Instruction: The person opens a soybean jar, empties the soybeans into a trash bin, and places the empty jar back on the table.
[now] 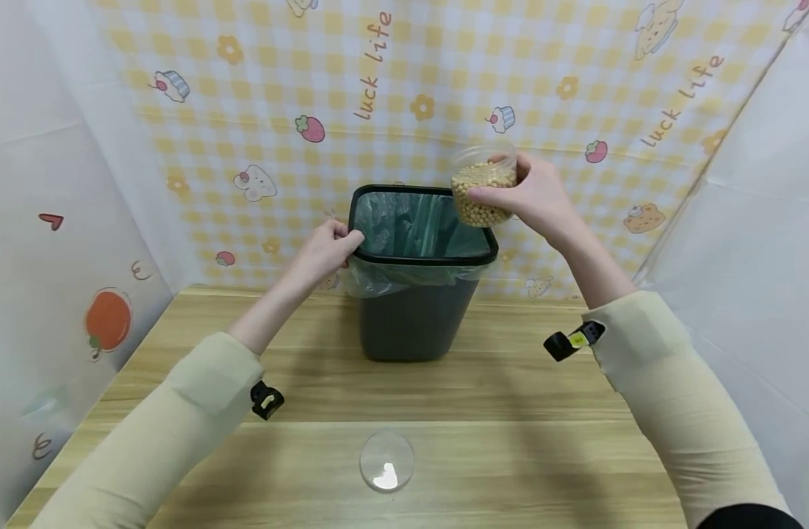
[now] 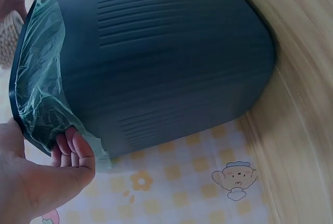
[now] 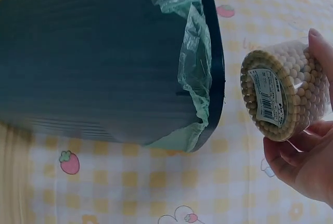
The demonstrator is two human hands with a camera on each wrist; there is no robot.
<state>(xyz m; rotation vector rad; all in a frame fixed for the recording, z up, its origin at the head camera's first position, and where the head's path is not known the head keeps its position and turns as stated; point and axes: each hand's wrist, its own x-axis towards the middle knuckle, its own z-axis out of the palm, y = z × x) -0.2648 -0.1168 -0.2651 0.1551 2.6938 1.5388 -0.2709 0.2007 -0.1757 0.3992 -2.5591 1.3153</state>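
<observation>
Both hands are at work at the far side of the table. We start with the biggest thing, the dark bin, which stands upright near the far edge with a green liner bag folded over its rim. Our left hand grips the left side of that rim, fingers curled over the bag's edge. Our right hand holds a clear jar of beans just above the bin's far right corner, thumb and fingers wrapped round its wall, mouth up and apparently open.

To do this well, we judge that the left hand should keep the bin steady and the liner pinned, while the right brings the jar fully over the opening before tilting it, slowly, so that the beans fall inside the bag and not over the rim.

Smallest is the clear round lid, lying flat on the near edge of the table, well apart from the bin.

Only the head view shows the lid and both hands together. From the left wrist we see the fingertips tucked against the bag. From the right wrist we see the jar's base with a printed label, hidden elsewhere.
</observation>
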